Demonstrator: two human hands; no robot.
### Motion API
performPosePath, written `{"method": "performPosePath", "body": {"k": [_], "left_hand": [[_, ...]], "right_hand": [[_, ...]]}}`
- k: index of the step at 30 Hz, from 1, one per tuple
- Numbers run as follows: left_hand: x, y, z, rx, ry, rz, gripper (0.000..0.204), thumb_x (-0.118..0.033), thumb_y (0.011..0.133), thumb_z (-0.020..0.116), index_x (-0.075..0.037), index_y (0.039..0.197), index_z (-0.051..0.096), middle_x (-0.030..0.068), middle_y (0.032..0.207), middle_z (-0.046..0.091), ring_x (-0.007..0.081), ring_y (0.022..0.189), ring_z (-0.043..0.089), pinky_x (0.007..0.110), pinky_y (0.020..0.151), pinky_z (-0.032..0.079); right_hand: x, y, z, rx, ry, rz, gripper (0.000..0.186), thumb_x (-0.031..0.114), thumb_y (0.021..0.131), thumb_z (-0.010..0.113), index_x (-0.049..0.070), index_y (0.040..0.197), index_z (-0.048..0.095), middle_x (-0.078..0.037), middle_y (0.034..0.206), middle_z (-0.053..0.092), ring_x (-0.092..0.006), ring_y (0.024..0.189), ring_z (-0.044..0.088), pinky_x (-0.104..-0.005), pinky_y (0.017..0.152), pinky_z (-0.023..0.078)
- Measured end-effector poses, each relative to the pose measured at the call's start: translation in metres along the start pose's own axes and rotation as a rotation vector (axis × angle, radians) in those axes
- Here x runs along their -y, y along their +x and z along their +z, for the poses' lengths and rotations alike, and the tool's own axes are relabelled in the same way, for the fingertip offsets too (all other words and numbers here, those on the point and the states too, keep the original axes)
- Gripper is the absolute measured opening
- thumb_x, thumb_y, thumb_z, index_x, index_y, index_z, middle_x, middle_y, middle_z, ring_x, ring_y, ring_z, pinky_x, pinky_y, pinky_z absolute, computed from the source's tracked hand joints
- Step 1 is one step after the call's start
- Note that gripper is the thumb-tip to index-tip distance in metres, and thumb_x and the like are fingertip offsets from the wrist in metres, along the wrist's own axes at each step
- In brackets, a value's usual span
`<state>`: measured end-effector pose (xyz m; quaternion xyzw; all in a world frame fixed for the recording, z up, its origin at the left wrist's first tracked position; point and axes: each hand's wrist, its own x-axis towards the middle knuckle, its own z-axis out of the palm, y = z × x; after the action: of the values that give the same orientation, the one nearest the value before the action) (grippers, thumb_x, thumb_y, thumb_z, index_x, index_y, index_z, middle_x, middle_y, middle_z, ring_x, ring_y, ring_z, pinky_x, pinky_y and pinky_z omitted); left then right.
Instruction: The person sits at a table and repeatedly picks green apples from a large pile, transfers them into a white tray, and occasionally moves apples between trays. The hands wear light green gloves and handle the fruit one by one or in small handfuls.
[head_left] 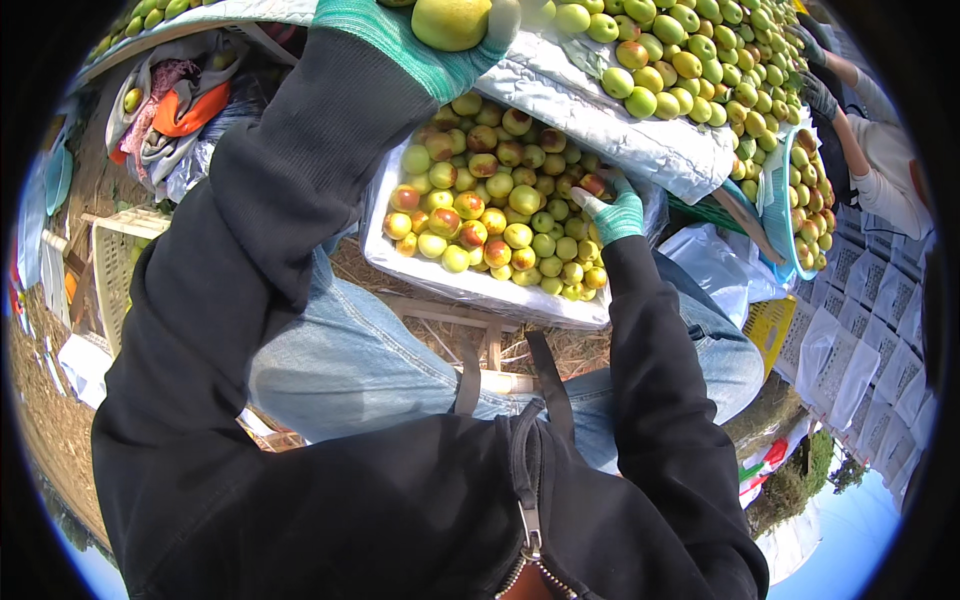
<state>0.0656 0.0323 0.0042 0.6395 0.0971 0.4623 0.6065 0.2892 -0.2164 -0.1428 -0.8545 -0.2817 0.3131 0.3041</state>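
Note:
My left hand, in a green and grey glove, is raised at the top edge over the fruit heap's near side. Its fingers are curled around a large yellow-green jujube, and a second one shows partly at the picture's edge. In a matching glove, my right hand is at the right end of a white foam box. A reddish jujube lies between its thumb and fingers. Green, yellow and red-brown jujubes fill the box, which stands before my knees.
A large heap of green jujubes lies on a padded white sheet beyond the box. At the right, a blue basket holds more, near a co-worker's gloved hands. Cloths and a pale crate are at the left.

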Motion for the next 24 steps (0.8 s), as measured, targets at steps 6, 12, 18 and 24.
{"method": "performPosePath", "body": {"k": [6, 12, 18, 24], "left_hand": [[-0.003, 0.003, -0.003, 0.007, 0.476, 0.12, 0.029, -0.007, 0.079, 0.067, -0.01, 0.103, 0.051, 0.0046, 0.096, 0.057, 0.0161, 0.084, 0.055, 0.027, 0.069, 0.049], [-0.013, 0.011, -0.005, -0.322, -1.064, -0.731, 0.019, -0.035, 0.09, 0.051, -0.016, 0.091, 0.05, 0.0044, 0.098, 0.056, 0.0242, 0.1, 0.055, 0.03, 0.066, 0.048], [-0.035, 0.001, 0.008, -0.249, -1.157, -0.782, 0.018, -0.031, 0.09, 0.044, -0.018, 0.077, 0.046, 0.0078, 0.099, 0.051, 0.0376, 0.109, 0.05, 0.035, 0.067, 0.048], [-0.034, 0.002, 0.009, -0.078, -1.289, -0.727, 0.015, -0.017, 0.091, 0.039, -0.008, 0.079, 0.044, 0.0083, 0.086, 0.047, 0.0252, 0.083, 0.048, 0.028, 0.063, 0.045]], "right_hand": [[0.014, 0.048, 0.002, 0.142, -0.581, -0.1, 0.046, 0.027, 0.081, 0.066, 0.003, 0.12, 0.056, -0.01, 0.112, 0.063, -0.0224, 0.102, 0.06, -0.0337, 0.085, 0.05], [0.01, 0.008, -0.036, -0.206, 1.122, 0.55, 0.034, 0.023, 0.087, 0.06, 0.01, 0.119, 0.056, -0.007, 0.114, 0.059, -0.0267, 0.1, 0.059, -0.0414, 0.076, 0.054], [0.007, -0.036, -0.035, 0.214, 0.902, 0.169, 0.045, -0.002, 0.079, 0.069, 0.0, 0.118, 0.045, -0.013, 0.104, 0.057, -0.0271, 0.093, 0.064, -0.0315, 0.077, 0.056], [0.001, -0.032, -0.017, 0.029, 0.323, -0.116, 0.059, 0.005, 0.071, 0.081, 0.003, 0.116, 0.044, -0.009, 0.099, 0.06, -0.0149, 0.088, 0.062, -0.0265, 0.076, 0.054]]}}
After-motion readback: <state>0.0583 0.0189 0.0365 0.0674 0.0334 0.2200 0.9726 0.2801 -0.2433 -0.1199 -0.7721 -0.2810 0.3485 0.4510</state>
